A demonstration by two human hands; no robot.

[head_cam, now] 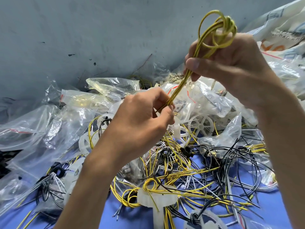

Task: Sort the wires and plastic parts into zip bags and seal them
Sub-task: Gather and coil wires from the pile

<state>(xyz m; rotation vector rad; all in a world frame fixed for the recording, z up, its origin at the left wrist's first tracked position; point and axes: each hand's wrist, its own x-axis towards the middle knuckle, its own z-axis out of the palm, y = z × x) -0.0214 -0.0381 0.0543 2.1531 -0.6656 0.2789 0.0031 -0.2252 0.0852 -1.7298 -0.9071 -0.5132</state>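
Yellow wire bundle (180, 84) raised above heap of loose wires (189, 171), coiled end gripped in curled right hand (231, 60), straight tails pinched by left hand (142, 119). Best to keep tails taut, wind evenly into the coil, then slide into a zip bag (113, 86).

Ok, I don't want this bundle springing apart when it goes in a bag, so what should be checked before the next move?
1. Right hand grips the yellow wire bundle below its loops: ok.
2. Left hand pinches the bundle's lower ends: ok.
3. Bundle lifted clear of the wire pile: ok.
4. Loops tied off: cannot tell.
5. Zip bag mouth open to receive: cannot tell.
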